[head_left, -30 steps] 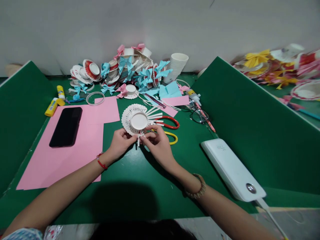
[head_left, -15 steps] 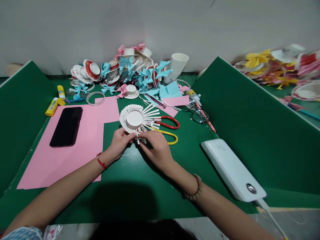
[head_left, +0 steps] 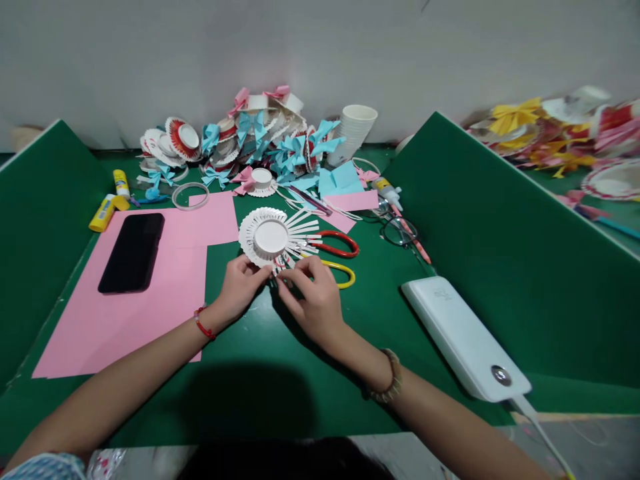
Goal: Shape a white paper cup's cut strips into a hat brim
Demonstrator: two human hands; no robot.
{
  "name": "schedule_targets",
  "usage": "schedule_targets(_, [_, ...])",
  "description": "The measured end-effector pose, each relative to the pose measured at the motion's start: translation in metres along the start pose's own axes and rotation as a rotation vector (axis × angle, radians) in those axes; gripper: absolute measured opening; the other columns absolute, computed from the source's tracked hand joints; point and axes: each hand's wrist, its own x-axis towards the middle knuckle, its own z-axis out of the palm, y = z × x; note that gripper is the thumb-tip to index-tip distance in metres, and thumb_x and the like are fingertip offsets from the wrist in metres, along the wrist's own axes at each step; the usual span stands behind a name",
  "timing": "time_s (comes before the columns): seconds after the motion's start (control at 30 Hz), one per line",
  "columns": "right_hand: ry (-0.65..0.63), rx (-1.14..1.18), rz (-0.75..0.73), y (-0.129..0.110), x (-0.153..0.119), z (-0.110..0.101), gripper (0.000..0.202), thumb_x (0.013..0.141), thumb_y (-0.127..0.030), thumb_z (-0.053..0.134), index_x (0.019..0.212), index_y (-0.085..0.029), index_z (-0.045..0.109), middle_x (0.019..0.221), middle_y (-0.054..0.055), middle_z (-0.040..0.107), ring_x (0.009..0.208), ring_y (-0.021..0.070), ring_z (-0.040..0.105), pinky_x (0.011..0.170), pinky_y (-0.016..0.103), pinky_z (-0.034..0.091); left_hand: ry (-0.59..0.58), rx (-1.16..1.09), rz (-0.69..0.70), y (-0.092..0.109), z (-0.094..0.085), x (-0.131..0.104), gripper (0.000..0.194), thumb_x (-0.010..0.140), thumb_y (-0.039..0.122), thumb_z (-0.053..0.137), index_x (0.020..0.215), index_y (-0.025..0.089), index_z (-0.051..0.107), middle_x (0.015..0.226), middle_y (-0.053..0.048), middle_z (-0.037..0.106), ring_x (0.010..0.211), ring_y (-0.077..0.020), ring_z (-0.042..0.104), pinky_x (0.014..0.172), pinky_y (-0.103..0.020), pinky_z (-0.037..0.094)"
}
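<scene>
A white paper cup, its wall cut into strips spread out around the round base, lies near the middle of the green table. Some strips on its left are folded into a scalloped rim, while those on the right stick out straight. My left hand pinches the cup's lower edge. Close beside it, my right hand has its thumb and forefinger together at a strip on the lower right. Scissors with one red and one yellow handle lie partly beneath the strips.
Pink paper and a black phone lie left, with glue sticks behind. Finished cup crafts and stacked cups stand at the back. Eyeglasses and a white power bank are right, beside a green divider.
My right hand's fingers have shifted slightly and curled more at the lower strips. My left hand keeps its hold on the cup's edge.
</scene>
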Motion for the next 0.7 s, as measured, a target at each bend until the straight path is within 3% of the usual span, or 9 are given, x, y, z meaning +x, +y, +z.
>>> schedule_targets(0.17, [-0.017,0.196,0.17,-0.0002,0.0026,-0.0011,0.009,0.084,-0.018,0.05,0.08,-0.019,0.058,0.085,0.006,0.056,0.078,0.0175,0.054,0.069,0.032,0.045,0.031,0.113,0.073,0.0036,0.0018,-0.0021,0.017,0.061,0.027,0.066,0.066,0.012,0.059,0.064,-0.002,0.061,0.062,-0.011,0.051,0.06,-0.023,0.042])
schedule_targets(0.47, [-0.023,0.718,0.649,0.0044,0.006,0.0025,0.013,0.071,-0.023,0.061,0.063,-0.02,0.052,0.062,-0.002,0.058,0.059,0.0121,0.054,0.058,0.026,0.046,-0.021,0.194,0.079,0.0007,0.0,-0.0043,0.011,0.059,0.021,0.063,0.064,0.012,0.058,0.056,0.001,0.055,0.053,-0.0087,0.047,0.053,-0.021,0.039])
schedule_targets(0.7, [-0.004,0.844,0.756,0.0064,0.0094,0.0027,0.014,0.064,-0.025,0.065,0.061,-0.019,0.053,0.059,-0.002,0.057,0.054,0.0101,0.052,0.053,0.024,0.044,-0.08,0.195,0.109,0.0011,0.0,-0.0055,0.014,0.063,0.022,0.065,0.068,0.011,0.06,0.063,-0.002,0.06,0.058,-0.0093,0.05,0.057,-0.021,0.042])
